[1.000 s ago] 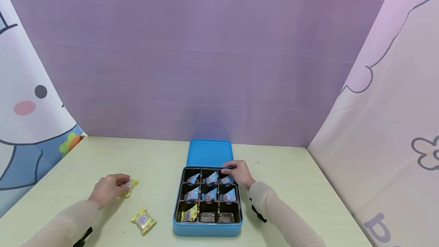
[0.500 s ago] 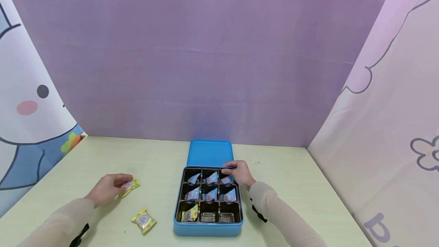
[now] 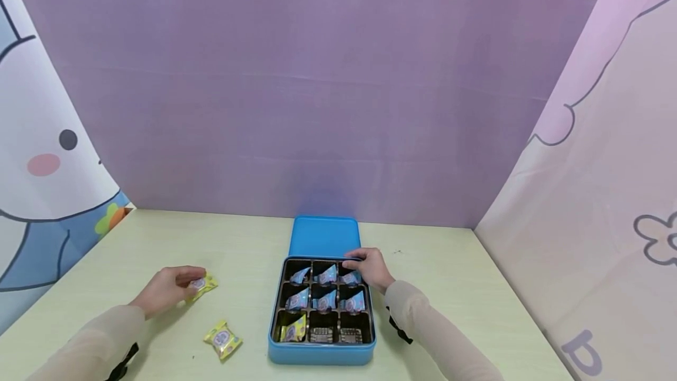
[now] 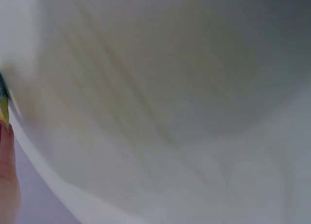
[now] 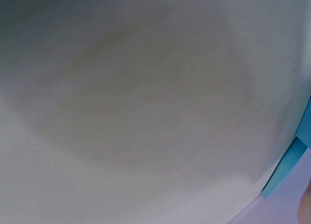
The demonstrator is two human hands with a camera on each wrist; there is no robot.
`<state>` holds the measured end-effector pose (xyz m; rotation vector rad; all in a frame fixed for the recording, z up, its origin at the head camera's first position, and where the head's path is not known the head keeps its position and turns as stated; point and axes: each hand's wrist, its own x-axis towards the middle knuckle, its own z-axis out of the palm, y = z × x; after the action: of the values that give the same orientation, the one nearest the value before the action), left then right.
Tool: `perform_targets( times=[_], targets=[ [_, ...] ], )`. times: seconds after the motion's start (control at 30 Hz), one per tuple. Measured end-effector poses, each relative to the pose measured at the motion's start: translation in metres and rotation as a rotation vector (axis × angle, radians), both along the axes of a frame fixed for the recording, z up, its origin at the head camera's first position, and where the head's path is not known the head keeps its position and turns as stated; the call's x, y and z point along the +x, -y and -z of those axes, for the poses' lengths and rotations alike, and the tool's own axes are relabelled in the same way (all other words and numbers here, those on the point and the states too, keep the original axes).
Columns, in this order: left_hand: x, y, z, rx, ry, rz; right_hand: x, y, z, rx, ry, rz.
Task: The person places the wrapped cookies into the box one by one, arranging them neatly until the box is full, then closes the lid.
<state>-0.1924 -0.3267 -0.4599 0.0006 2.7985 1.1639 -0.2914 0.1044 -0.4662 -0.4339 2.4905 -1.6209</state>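
In the head view my left hand (image 3: 166, 291) pinches a small yellow wrapped sweet (image 3: 205, 286) by its near end, at the left of the table. A second yellow wrapped sweet (image 3: 223, 340) lies nearer to me. My right hand (image 3: 373, 268) holds the far right corner of a blue box (image 3: 321, 356), thumb on its rim, fingers beside the lid. Blue wrapped sweets (image 3: 324, 300) sit in the back and middle rows of its black divided tray. The front left compartment holds a yellow wrapped sweet (image 3: 294, 330). Both wrist views show mostly blurred table.
Behind the box lies its blue lid (image 3: 324, 236), against the purple backdrop (image 3: 338, 93). Printed cloth panels close off the left (image 3: 47, 134) and right (image 3: 597, 193) of the pale table (image 3: 444, 298).
My left hand has shifted slightly right with the yellow wrapped sweet, then nearly stopped. The right hand stays at the box corner, and the box's contents look the same.
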Motion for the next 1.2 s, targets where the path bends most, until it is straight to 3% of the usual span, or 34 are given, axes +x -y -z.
perform_targets(
  times=[0.23,0.63,1.2],
  targets=[
    [0.002,-0.006,-0.002,-0.124,-0.087,-0.023,0.0,-0.001,0.001,0.008,-0.003,-0.001],
    [0.003,-0.017,-0.003,-0.267,-0.081,-0.041,-0.001,0.0,0.002,0.007,-0.005,-0.004],
    [0.0,-0.021,0.0,-0.388,-0.19,0.039,-0.004,0.0,0.004,0.004,-0.002,-0.003]
  ],
)
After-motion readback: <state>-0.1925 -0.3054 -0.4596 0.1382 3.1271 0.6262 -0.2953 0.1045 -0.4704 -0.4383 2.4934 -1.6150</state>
